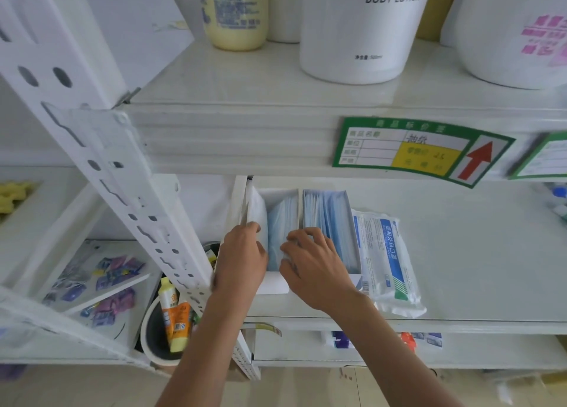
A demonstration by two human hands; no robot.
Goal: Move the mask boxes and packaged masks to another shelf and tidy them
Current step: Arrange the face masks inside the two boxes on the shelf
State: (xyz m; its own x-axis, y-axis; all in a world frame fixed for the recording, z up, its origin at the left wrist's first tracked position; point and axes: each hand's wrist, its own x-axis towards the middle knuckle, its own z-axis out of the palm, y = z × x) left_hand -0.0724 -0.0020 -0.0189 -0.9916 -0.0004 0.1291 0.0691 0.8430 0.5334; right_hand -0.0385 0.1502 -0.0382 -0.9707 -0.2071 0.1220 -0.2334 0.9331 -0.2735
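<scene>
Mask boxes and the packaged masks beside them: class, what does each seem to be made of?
Mask boxes: likely thin white cardboard, matte, with straight folded walls. Packaged masks: clear glossy plastic film, wrinkled and glinting, printed in blue; the masks inside look like soft pale fabric.

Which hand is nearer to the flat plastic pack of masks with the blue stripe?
Right. The right hand is beside the flat plastic pack of masks with the blue stripe, over the open white box of blue masks. The left hand is farther left.
</scene>
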